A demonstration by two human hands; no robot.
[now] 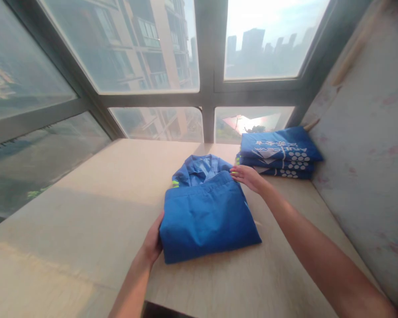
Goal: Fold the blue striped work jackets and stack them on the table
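A folded blue garment point(205, 218) lies in the middle of the pale wooden surface. Behind it, partly beneath its top edge, shows a blue collared shirt point(194, 170) with a yellow-green strip at its left side. My left hand point(154, 236) holds the folded garment's left edge, its fingers partly hidden behind the cloth. At the garment's upper right corner, my right hand point(247, 176) touches the cloth and the shirt's shoulder, palm down with its fingers stretched forward.
A stack of folded blue clothes point(278, 150) with white print stands at the back right, beside the patterned wall point(368, 176). Windows with grey frames point(207, 99) rise behind the wooden surface point(86, 198). A dark edge shows at the bottom.
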